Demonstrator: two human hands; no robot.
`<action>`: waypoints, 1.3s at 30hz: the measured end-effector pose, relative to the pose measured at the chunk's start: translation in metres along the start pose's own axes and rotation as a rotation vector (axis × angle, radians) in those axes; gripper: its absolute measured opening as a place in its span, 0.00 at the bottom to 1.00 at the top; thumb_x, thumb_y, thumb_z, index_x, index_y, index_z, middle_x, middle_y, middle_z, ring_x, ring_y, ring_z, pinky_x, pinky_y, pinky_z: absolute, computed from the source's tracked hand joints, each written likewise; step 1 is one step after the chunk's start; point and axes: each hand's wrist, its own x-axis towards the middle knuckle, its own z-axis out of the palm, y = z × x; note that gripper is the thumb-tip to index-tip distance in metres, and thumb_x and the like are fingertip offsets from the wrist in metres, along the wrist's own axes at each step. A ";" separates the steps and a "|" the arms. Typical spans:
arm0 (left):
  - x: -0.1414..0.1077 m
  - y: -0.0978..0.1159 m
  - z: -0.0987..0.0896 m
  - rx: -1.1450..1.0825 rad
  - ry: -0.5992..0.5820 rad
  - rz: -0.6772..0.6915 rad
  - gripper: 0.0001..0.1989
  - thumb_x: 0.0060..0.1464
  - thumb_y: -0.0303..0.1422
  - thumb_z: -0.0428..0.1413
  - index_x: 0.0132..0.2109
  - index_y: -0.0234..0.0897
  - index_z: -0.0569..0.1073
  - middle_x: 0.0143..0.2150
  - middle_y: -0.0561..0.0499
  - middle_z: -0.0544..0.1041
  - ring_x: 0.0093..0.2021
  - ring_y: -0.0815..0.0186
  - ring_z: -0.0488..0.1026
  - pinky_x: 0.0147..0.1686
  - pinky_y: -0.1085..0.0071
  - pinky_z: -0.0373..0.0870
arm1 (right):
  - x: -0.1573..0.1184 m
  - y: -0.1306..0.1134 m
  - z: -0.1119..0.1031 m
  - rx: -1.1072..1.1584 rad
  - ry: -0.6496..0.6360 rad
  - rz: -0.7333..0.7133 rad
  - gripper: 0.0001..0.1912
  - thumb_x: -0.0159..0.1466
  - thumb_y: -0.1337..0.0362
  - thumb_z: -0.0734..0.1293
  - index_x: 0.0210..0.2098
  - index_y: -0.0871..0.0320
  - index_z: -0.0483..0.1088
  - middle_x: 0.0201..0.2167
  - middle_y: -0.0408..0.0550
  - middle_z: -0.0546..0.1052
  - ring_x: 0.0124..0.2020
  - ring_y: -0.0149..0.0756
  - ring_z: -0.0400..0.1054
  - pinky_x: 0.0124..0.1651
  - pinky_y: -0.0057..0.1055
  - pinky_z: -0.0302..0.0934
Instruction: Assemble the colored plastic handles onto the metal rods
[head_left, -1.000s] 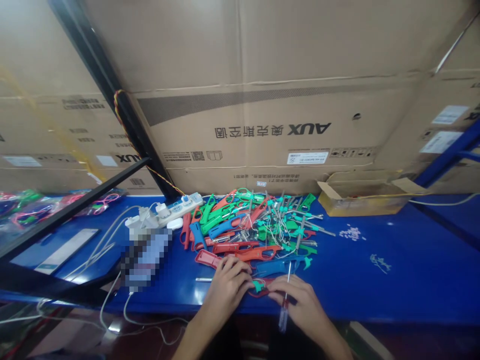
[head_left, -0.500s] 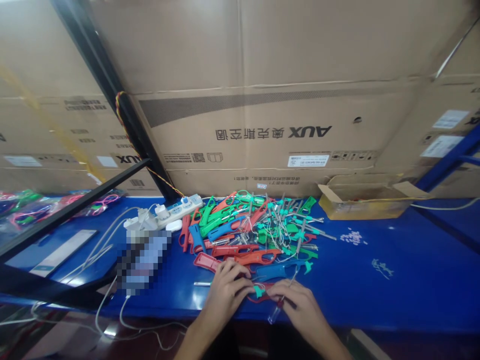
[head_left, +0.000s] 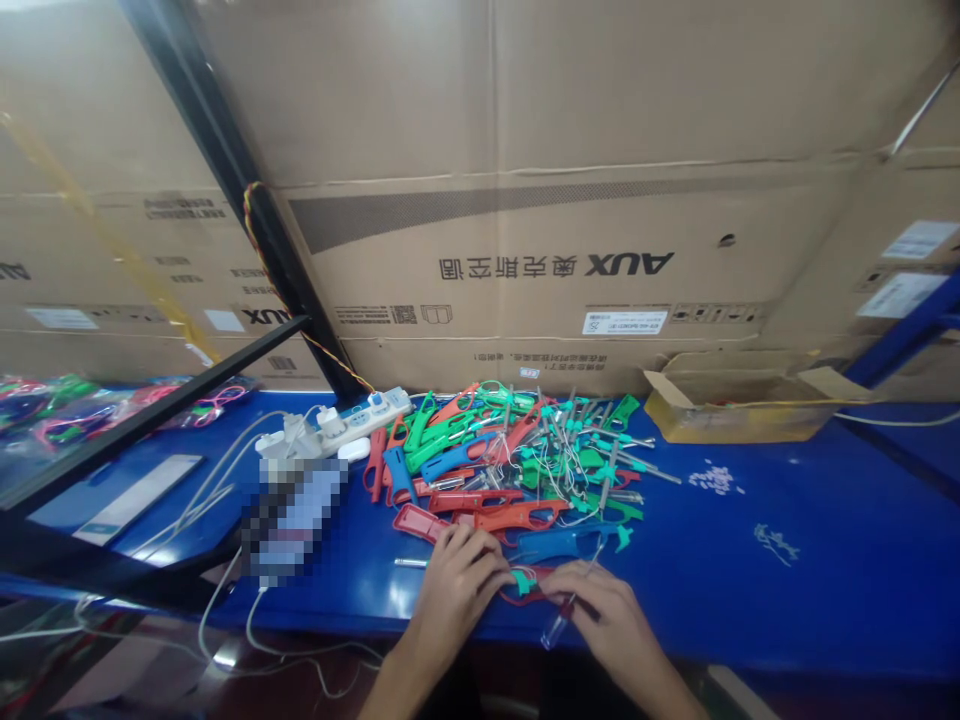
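My left hand [head_left: 466, 575] is closed, its fingertips pressing on a red lighter shell [head_left: 517, 597] near the table's front edge. A teal plastic piece [head_left: 524, 581] with a thin pale wire sits in that shell, between my two hands. My right hand [head_left: 604, 600] is closed round a screwdriver with a clear and red handle [head_left: 556, 624]; its thin shaft points up and away from the shell. This hand's fingertips also meet the shell's right end. Just beyond lies a blue lighter shell [head_left: 559, 543]. A metal tube [head_left: 411, 563] pokes out left of my left hand.
Red, orange, green and blue shells [head_left: 450, 435] are heaped with teal-ended metal tubes and wires [head_left: 577, 450]. An open cardboard box [head_left: 735, 425] stands at the back right. Left are a power strip [head_left: 367, 420], a cabled phone [head_left: 300, 520] and a black metal frame [head_left: 187, 390].
The whole view has shifted slightly, so everything appears a little further right. Both hands keep nearly the same grip and place on the red shell.
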 end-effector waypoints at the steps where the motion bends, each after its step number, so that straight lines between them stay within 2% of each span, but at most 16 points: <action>1: 0.000 0.000 0.000 -0.002 0.000 -0.002 0.13 0.70 0.36 0.53 0.38 0.41 0.79 0.39 0.51 0.80 0.40 0.62 0.72 0.46 0.61 0.65 | 0.000 0.001 0.000 0.000 -0.006 0.003 0.16 0.67 0.74 0.62 0.39 0.50 0.80 0.39 0.45 0.84 0.40 0.39 0.78 0.46 0.33 0.70; 6: 0.001 0.001 0.000 0.025 0.016 0.012 0.13 0.70 0.37 0.53 0.39 0.40 0.79 0.39 0.50 0.79 0.39 0.61 0.71 0.45 0.61 0.66 | 0.000 0.000 0.000 0.016 -0.010 -0.005 0.16 0.67 0.73 0.62 0.39 0.51 0.80 0.38 0.45 0.84 0.40 0.39 0.78 0.46 0.33 0.70; 12: 0.000 0.004 -0.001 0.047 0.023 0.044 0.08 0.68 0.33 0.56 0.40 0.41 0.79 0.38 0.50 0.78 0.39 0.61 0.71 0.44 0.61 0.65 | 0.001 0.001 0.001 0.030 0.010 -0.020 0.14 0.67 0.73 0.63 0.40 0.50 0.79 0.38 0.44 0.84 0.41 0.38 0.78 0.46 0.31 0.70; 18: -0.003 0.006 0.000 0.077 0.065 0.065 0.07 0.68 0.29 0.55 0.44 0.41 0.79 0.39 0.51 0.78 0.39 0.63 0.70 0.46 0.61 0.64 | -0.002 0.008 0.004 -0.015 0.021 -0.094 0.16 0.68 0.74 0.63 0.44 0.50 0.78 0.41 0.43 0.83 0.43 0.37 0.78 0.47 0.30 0.70; 22: -0.006 0.006 0.000 0.064 0.066 0.047 0.07 0.69 0.31 0.54 0.48 0.40 0.77 0.42 0.50 0.79 0.41 0.62 0.71 0.47 0.61 0.65 | -0.002 0.003 0.003 -0.081 0.002 -0.201 0.14 0.71 0.71 0.63 0.50 0.49 0.75 0.48 0.46 0.82 0.50 0.38 0.75 0.55 0.34 0.69; 26: -0.011 -0.001 -0.005 0.015 0.079 0.023 0.10 0.70 0.35 0.53 0.53 0.38 0.75 0.47 0.47 0.79 0.45 0.61 0.73 0.47 0.62 0.68 | -0.001 -0.004 0.005 -0.217 -0.075 -0.232 0.12 0.71 0.66 0.67 0.53 0.47 0.74 0.53 0.44 0.81 0.55 0.40 0.73 0.60 0.38 0.65; 31: -0.014 -0.005 -0.012 -0.021 0.038 -0.070 0.07 0.69 0.34 0.55 0.50 0.41 0.77 0.46 0.48 0.79 0.46 0.60 0.73 0.48 0.62 0.69 | 0.003 -0.006 0.009 -0.285 -0.128 -0.245 0.11 0.70 0.66 0.68 0.51 0.49 0.74 0.54 0.44 0.81 0.55 0.40 0.73 0.60 0.37 0.66; 35: -0.010 -0.001 -0.010 -0.027 -0.015 -0.099 0.04 0.66 0.30 0.58 0.45 0.40 0.78 0.43 0.50 0.79 0.44 0.60 0.73 0.47 0.59 0.65 | 0.001 0.000 0.012 -0.286 -0.162 -0.222 0.10 0.71 0.66 0.67 0.50 0.48 0.74 0.55 0.41 0.80 0.56 0.40 0.72 0.60 0.38 0.66; 39: -0.007 -0.001 -0.007 -0.037 -0.024 -0.120 0.05 0.65 0.28 0.58 0.41 0.40 0.78 0.41 0.52 0.80 0.42 0.61 0.72 0.46 0.60 0.64 | 0.000 0.003 0.013 -0.296 -0.168 -0.197 0.09 0.72 0.64 0.67 0.50 0.46 0.74 0.55 0.41 0.80 0.56 0.41 0.72 0.61 0.42 0.66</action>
